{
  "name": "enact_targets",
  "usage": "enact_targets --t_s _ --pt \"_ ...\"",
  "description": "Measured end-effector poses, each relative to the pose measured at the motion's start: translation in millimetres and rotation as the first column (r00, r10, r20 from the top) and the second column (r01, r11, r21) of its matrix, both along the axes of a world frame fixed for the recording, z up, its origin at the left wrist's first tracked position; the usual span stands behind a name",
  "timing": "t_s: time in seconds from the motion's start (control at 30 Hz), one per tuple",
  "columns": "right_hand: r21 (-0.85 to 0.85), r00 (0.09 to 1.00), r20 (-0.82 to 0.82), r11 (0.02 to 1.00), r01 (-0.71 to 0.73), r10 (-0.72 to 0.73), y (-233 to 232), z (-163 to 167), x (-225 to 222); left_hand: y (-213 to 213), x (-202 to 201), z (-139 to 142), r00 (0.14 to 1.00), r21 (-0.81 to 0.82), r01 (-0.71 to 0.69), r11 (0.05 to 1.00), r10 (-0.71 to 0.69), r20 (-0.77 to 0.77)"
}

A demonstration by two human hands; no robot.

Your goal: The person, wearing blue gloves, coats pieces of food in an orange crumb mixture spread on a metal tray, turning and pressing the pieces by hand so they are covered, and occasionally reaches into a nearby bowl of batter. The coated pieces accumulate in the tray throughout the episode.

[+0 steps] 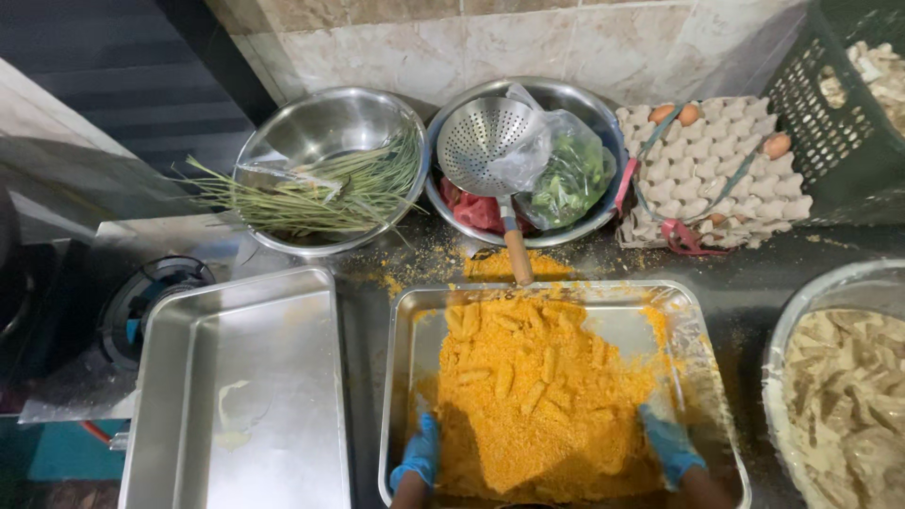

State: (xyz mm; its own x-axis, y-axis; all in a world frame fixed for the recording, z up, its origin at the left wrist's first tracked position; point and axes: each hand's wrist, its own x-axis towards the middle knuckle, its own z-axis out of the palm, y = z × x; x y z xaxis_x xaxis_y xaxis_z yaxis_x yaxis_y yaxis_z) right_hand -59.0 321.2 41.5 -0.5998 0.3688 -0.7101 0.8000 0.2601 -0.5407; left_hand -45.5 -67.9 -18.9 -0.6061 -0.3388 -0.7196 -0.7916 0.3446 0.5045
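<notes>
A steel tray (407, 325) in front of me holds a heap of orange breadcrumbs (542, 415) with several crumb-coated sticks (504, 377) lying in it. My left hand (419, 454), in a blue glove, presses into the left edge of the heap. My right hand (667, 443), also blue-gloved, is dug into the heap's right side. The fingers of both hands are partly buried in the crumbs.
An empty steel tray (240, 396) lies to the left. Behind stand a bowl of green stalks (325, 184), a bowl with a skimmer (490, 141) and bagged greens, an egg carton (712, 174) and a dark crate (834, 104). A bowl of pale battered sticks (848, 396) sits at right.
</notes>
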Motion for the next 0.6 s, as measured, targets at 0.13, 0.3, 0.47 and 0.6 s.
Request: enact_targets --t_s 0.13,0.3,0.47,0.6 --pt "-0.153 0.952 -0.288 0.976 -0.158 0.108 -37.5 -18.2 23.4 38.2 17.9 -8.4 0.881 0.618 -0.447 0.647 0.436 0.181" --pt "-0.256 0.709 -0.703 0.908 -0.332 0.061 -86.6 -0.2 5.0 100.8 -2.4 4.4 0.740 0.733 -0.621 0.277 0.516 0.432" --pt "-0.953 0.896 0.284 0.004 0.304 -0.342 -94.9 27.1 -29.8 78.9 -40.3 22.9 0.949 0.859 -0.260 0.440 0.279 0.145" --pt "-0.332 0.950 -0.305 0.928 -0.171 0.066 -17.1 23.9 -11.0 7.7 -18.0 17.0 0.960 0.160 0.019 0.987 0.027 -0.279"
